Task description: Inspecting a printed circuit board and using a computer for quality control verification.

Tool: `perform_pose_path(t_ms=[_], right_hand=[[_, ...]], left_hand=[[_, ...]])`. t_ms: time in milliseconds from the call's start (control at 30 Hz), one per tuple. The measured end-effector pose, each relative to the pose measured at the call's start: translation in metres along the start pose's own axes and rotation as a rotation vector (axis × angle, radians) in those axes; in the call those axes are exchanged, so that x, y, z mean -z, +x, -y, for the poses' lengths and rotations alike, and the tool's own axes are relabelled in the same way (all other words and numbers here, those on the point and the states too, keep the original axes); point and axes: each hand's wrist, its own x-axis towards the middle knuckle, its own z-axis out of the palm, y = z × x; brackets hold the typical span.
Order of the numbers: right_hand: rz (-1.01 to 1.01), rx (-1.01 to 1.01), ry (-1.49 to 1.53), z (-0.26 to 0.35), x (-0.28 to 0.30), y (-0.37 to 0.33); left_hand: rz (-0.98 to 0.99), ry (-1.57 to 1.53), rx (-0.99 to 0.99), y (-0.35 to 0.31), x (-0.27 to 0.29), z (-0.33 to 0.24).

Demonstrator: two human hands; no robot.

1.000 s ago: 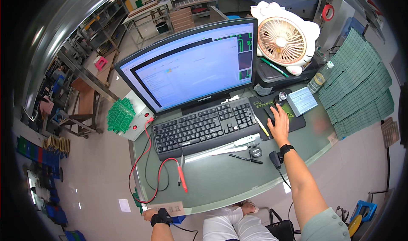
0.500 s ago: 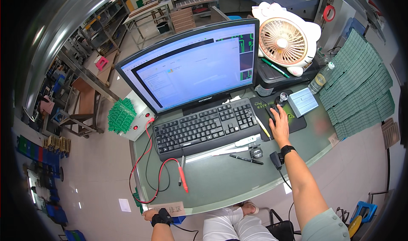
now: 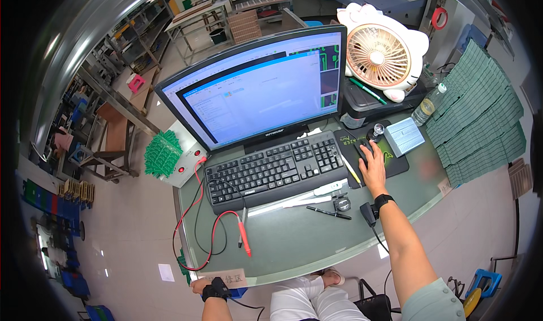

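Note:
My right hand (image 3: 373, 171) rests over a dark computer mouse (image 3: 363, 149) on a black mouse pad (image 3: 398, 164), its fingers draped over the mouse. My left hand (image 3: 199, 285) is at the desk's near left corner, beside a printed label strip (image 3: 226, 278); its fingers are mostly hidden. Ahead stands a monitor (image 3: 266, 89) showing a pale window over a dark picture with green traces. A black keyboard (image 3: 277, 171) lies below it, left of the mouse pad. Both wrists wear black bands with cables.
Red and black test probes (image 3: 244, 239) lie left on the desk. A pen (image 3: 328, 212) and tape measure (image 3: 342, 204) sit before the keyboard. Green circuit boards (image 3: 163, 154) are at the left; tall green stacks (image 3: 475, 117), a bottle (image 3: 428, 106) and a fan (image 3: 380, 57) at the right.
On the monitor, the window's top band has turned a stronger blue. Both hands stay in place; the whole view has shifted very slightly.

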Motion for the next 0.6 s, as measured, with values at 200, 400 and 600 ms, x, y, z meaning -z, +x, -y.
perform_pose_path(t_ms=[200, 400, 600], right_hand=[[-0.008, 0.011, -0.018, 0.001, -0.002, 0.001], [0.000, -0.007, -0.040, 0.000, 0.003, 0.001], [-0.001, -0.015, -0.035, -0.002, 0.000, -0.001]], left_hand=[[0.027, -0.164, 0.119, 0.031, -0.008, 0.014], [0.004, -0.213, 0.132, 0.041, -0.020, 0.022], [0.018, -0.072, 0.025, 0.016, -0.012, 0.012]])
